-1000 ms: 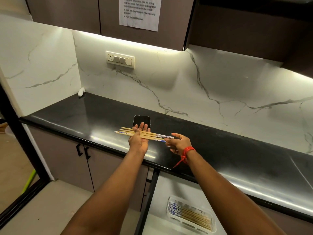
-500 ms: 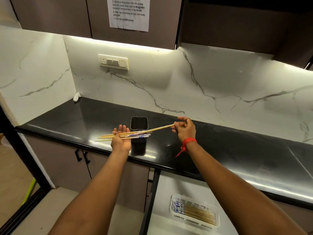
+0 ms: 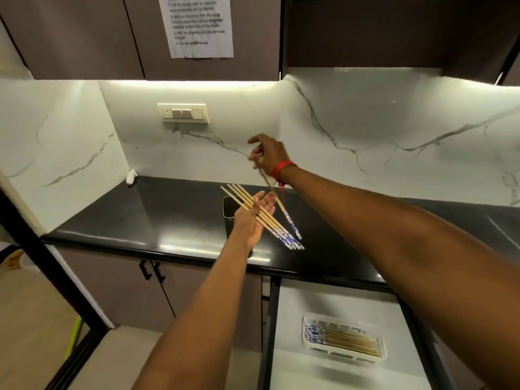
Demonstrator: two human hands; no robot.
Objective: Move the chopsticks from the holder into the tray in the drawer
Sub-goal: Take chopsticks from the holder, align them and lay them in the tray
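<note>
Chopsticks (image 3: 254,211) lie in a small bunch across the left hand (image 3: 251,220), which is flat and wide open with the palm up, so the sticks only rest on it. Their blue and white ends (image 3: 289,240) poke out past the hand toward the right, and the plain wood ends poke out on the other side. Just behind this hand stands the black holder (image 3: 228,206) on the dark counter (image 3: 174,209). The right hand (image 3: 267,153) is up higher and a bit farther back, with a red string (image 3: 282,167) on its wrist. Its fingers pinch one chopstick (image 3: 274,194) near the plain end, and the stick hangs down slanted beside the bunch. Below the right arm, the drawer (image 3: 332,299) is open. A white tray (image 3: 344,337) sits in it with more chopsticks lying flat side by side.
</note>
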